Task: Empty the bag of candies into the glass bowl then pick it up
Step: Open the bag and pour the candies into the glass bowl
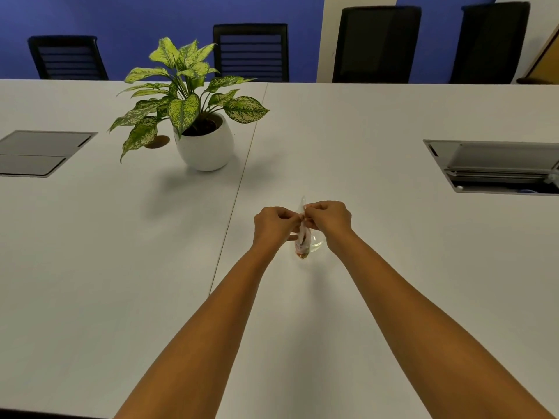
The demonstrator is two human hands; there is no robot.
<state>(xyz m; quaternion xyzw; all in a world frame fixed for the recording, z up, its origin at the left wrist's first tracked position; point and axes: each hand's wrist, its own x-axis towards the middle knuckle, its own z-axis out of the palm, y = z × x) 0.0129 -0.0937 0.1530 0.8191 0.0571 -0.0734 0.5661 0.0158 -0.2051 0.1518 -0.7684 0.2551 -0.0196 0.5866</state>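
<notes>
Two hands, left hand (pixel 273 225), right hand (pixel 328 217), pinching candy bag (pixel 303 237), above glass bowl (pixel 317 244)

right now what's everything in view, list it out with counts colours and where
bag of candies: 1, clear with reddish candies, pinched at its top by both hands, hanging over the bowl
glass bowl: 1, clear, on the table behind the bag
potted plant: 1, green leaves, white pot, far left
cable hatches: 2, grey, left and right edges
chairs: 4, black, beyond the table
table: 1, white
left hand: gripping the bag
right hand: gripping the bag
</notes>
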